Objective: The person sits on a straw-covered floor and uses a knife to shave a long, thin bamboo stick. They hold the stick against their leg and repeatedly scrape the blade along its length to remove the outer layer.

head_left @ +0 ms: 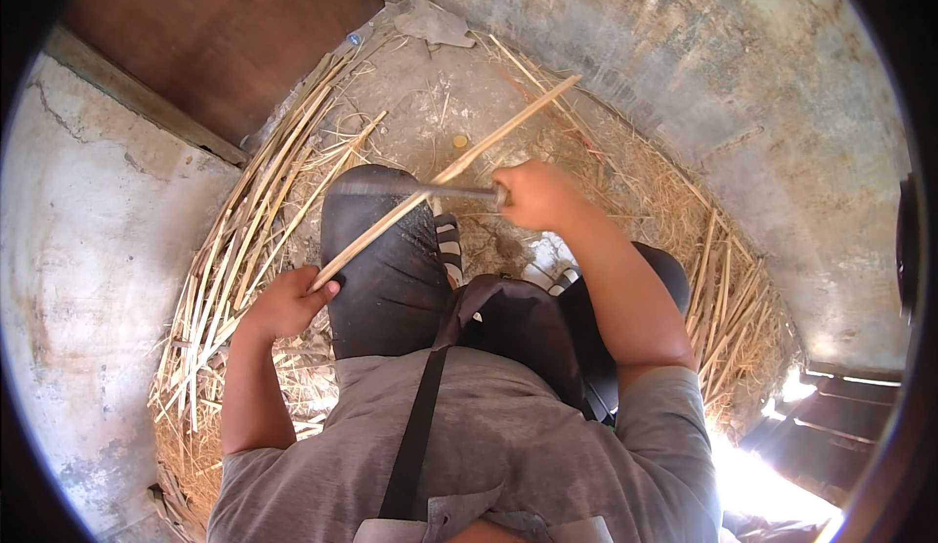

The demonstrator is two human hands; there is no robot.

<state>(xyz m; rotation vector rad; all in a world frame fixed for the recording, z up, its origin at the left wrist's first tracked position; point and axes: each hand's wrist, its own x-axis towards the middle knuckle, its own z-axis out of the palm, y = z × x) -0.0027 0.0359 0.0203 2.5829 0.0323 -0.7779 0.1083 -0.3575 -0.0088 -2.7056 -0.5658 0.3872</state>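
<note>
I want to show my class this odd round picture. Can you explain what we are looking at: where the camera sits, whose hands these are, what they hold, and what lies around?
The camera sits on a person's head and looks down, so its wide lens bends the edges round. The left hand grips the lower end of a long pale cane, which rests across the raised knee. The right hand holds a blade by its handle, laid across the cane. Loose cane strips and dry shavings lie on the concrete floor, with rough walls around.
</note>
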